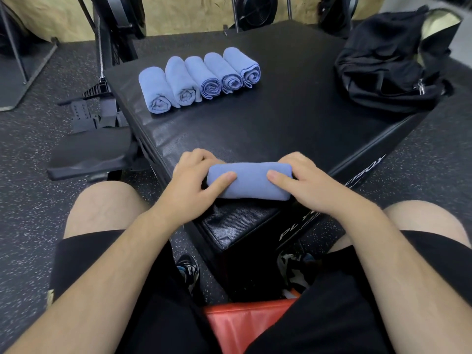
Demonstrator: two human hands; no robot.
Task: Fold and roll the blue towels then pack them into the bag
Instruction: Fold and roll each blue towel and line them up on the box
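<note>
Head view: closest in, a red cushion (245, 318) shows between the person's thighs, which are in black shorts. Two sneakers (190, 270) stand on the speckled floor (30, 200) at the foot of the black padded box (281, 118).

On the box's near corner lies a rolled blue towel (250, 180), crosswise to the person and resting on the box top. The left hand (194, 180) grips the roll's left end and the right hand (304, 182) grips its right end. On each hand the thumb lies along the near side of the roll and the fingers curl over its far side. The hands are apart, with the middle of the roll bare between them.

Just left of the box, a flat black pad (89, 159) sits low above the floor, with black machine parts (94, 108) behind it.

Farther back, on the box's far-left part, five rolled blue towels (199, 77) lie in a row, side by side and touching. Their spiral ends face the near side.

On the box's far-right corner sits the black bag (390, 70), slumped. A zipper pull hangs on its near side and a pale lining shows at its top edge.

Beyond the box, black equipment frames (117, 19) stand against a tan wall.
</note>
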